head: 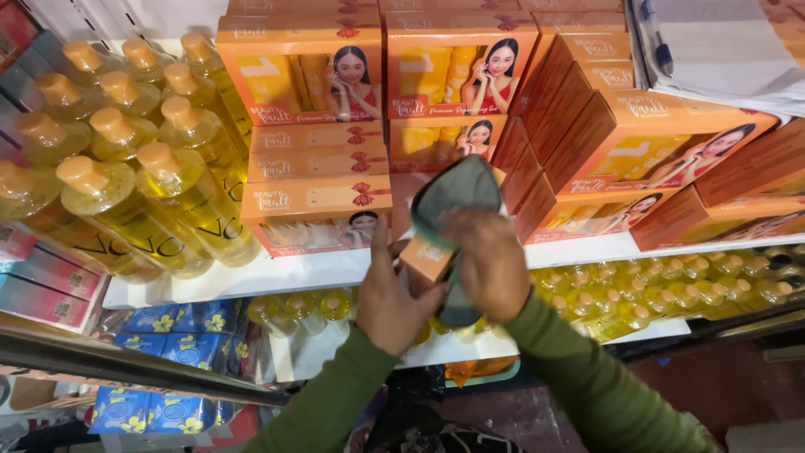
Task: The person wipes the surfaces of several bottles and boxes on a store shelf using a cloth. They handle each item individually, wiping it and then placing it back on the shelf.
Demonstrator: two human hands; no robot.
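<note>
- The left hand [392, 298] grips a small orange box [426, 256] from below, fingers curled around its lower end, holding it up in front of the white shelf [277, 275].
- The right hand [493, 264] is clenched around a grey-green cloth [453, 197], pressing it against the top and side of the orange box; the cloth rises above the box in a rounded fold and a darker end hangs down between the two hands.
- Both arms wear olive-green sleeves [587, 377] that come in from the bottom edge of the view.
- The orange box sits between the two hands, tilted, just in front of the shelf edge and touching the cloth.
- Behind the hands, stacks of orange gift boxes [319, 151] with ribbon prints fill the middle of the shelf; more of them [646, 143] lean tilted on the right.
- To the left, tall bottles of yellow liquid with tan caps [142, 184] stand packed close together on the same shelf.
- On the shelf below, small yellow bottles [671, 294] lie in rows to the right of the hands, and a few more [310, 306] sit just left of the left hand.
- Lower left, blue packets with yellow flower prints [180, 331] stand in a row, well apart from the hands.
- A pile of white paper [721, 50] rests at the top right corner.
</note>
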